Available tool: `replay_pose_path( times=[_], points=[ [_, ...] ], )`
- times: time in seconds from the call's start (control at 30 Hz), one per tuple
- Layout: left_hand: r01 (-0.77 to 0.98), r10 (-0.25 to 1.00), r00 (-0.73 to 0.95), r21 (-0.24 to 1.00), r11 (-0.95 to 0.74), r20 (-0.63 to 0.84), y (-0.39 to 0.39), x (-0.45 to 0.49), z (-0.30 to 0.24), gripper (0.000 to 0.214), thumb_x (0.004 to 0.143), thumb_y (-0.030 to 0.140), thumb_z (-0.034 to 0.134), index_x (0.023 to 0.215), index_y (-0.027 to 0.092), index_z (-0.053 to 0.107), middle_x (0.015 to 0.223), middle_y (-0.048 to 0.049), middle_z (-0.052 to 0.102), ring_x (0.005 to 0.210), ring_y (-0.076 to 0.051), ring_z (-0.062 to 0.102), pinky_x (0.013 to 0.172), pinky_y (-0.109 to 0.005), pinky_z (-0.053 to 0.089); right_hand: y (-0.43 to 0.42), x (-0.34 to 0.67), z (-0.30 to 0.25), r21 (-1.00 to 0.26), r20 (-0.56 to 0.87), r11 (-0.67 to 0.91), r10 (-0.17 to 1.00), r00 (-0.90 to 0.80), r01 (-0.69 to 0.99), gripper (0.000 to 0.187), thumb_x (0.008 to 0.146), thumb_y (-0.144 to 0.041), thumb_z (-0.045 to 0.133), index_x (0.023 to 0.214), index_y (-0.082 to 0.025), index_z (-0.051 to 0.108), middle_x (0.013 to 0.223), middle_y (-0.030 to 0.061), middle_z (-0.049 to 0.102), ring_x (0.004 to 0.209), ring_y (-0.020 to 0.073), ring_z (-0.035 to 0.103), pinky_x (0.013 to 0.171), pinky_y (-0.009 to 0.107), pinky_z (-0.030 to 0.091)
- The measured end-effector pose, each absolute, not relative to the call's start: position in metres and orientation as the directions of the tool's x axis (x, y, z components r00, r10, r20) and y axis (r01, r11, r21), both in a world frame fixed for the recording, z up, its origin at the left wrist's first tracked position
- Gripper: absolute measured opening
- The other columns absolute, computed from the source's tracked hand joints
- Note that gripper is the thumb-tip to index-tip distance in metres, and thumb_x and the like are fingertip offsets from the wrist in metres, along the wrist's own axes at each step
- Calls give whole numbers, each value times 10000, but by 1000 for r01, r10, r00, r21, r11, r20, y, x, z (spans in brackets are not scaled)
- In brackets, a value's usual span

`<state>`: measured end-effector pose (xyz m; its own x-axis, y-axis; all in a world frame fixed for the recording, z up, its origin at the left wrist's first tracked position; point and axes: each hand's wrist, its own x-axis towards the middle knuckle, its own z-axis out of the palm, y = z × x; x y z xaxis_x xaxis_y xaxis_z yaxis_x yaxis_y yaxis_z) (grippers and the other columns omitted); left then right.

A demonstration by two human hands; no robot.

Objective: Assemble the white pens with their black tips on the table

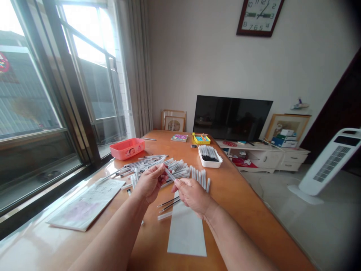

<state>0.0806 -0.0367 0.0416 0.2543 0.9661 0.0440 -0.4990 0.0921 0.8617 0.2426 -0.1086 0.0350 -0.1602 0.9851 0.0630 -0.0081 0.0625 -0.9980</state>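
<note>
My left hand (152, 183) and my right hand (194, 195) meet above the table, each pinching one end of a clear pen barrel (169, 174). My fingers partly cover its ends. Below them, thin dark-tipped pen refills (168, 205) and a loose translucent tube (164, 216) lie beside and partly over a strip of white paper (187, 235). Just beyond my hands spreads a pile of pens and clear barrels (177, 167). A row of clear barrels (200, 176) lies past my right hand. A small black-and-white piece (129, 192) sits left of my left wrist.
A red plastic box (128, 149) stands at the left, a notebook (84, 207) nearer me. A white tub (212, 164) at the right holds clear barrels with black ends. Farther back are a colourful booklet (179, 137) and a yellow box (202, 139). The wooden table's (239, 226) right edge runs diagonally.
</note>
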Motion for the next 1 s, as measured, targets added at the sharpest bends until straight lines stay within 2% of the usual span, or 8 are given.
replay_pose_path(
  times=[0.17, 0.3, 0.4, 0.47, 0.57, 0.67, 0.8, 1.0],
  points=[
    [-498, 983, 182, 861, 109, -20, -37, 86, 37, 189, 802, 249, 772, 837, 116, 642, 768, -63, 711, 536, -54, 574, 512, -138, 466, -103, 243, 33, -893, 215, 237, 972, -99, 383, 408, 981, -482, 444, 788, -179, 637, 581, -26, 483, 550, 112, 427, 538, 246, 301],
    [-492, 987, 158, 864, 105, -31, -32, 84, 33, 227, 775, 270, 796, 811, 111, 639, 703, -44, 680, 525, -60, 572, 484, -140, 443, -109, 239, 41, -740, 265, 262, 960, -90, 620, 386, 992, -431, 418, 757, -184, 599, 602, -16, 512, 569, 119, 446, 548, 258, 265],
    [-501, 998, 7, 863, 64, -69, -22, 72, 31, 286, 737, 305, 822, 747, 119, 605, 646, -23, 650, 482, -48, 526, 431, -130, 376, -121, 236, 48, -626, 291, 240, 955, -63, 742, 354, 977, -403, 447, 705, -194, 533, 577, -22, 492, 546, 115, 421, 537, 267, 216],
    [-501, 985, -119, 864, 50, -125, -16, 64, 32, 304, 703, 306, 840, 740, 124, 600, 657, -27, 663, 483, -48, 525, 438, -134, 378, -127, 237, 49, -602, 319, 258, 945, -69, 756, 358, 981, -413, 444, 699, -201, 507, 580, -22, 496, 551, 116, 431, 541, 265, 215],
    [-424, 994, -39, 903, 73, -99, -17, 62, 32, 326, 691, 364, 838, 776, 134, 623, 733, -52, 700, 535, -73, 566, 473, -158, 394, -125, 245, 45, -635, 344, 265, 938, -41, 726, 388, 1002, -446, 391, 723, -209, 520, 612, -9, 530, 578, 129, 470, 548, 256, 239],
    [-179, 997, 74, 983, 47, -34, -25, 68, 31, 350, 699, 451, 812, 789, 142, 674, 769, -66, 719, 569, -97, 582, 498, -180, 385, -115, 258, 36, -671, 324, 208, 946, 29, 712, 391, 997, -463, 386, 749, -212, 555, 628, 5, 558, 588, 145, 491, 553, 255, 261],
    [87, 982, 190, 996, -30, 13, -32, 72, 26, 367, 707, 506, 774, 829, 160, 755, 707, -64, 713, 579, -139, 585, 507, -217, 373, -103, 269, 24, -690, 320, 173, 944, 81, 703, 364, 970, -475, 435, 743, -218, 558, 630, 5, 566, 615, 156, 514, 568, 251, 291],
    [135, 984, 175, 989, -57, 33, -34, 72, 30, 390, 702, 456, 790, 978, 179, 774, 793, -59, 734, 593, -134, 556, 551, -231, 387, -97, 271, 14, -737, 317, 187, 944, 88, 649, 370, 952, -508, 464, 760, -218, 591, 610, -11, 543, 597, 150, 488, 568, 251, 315]
  ],
)
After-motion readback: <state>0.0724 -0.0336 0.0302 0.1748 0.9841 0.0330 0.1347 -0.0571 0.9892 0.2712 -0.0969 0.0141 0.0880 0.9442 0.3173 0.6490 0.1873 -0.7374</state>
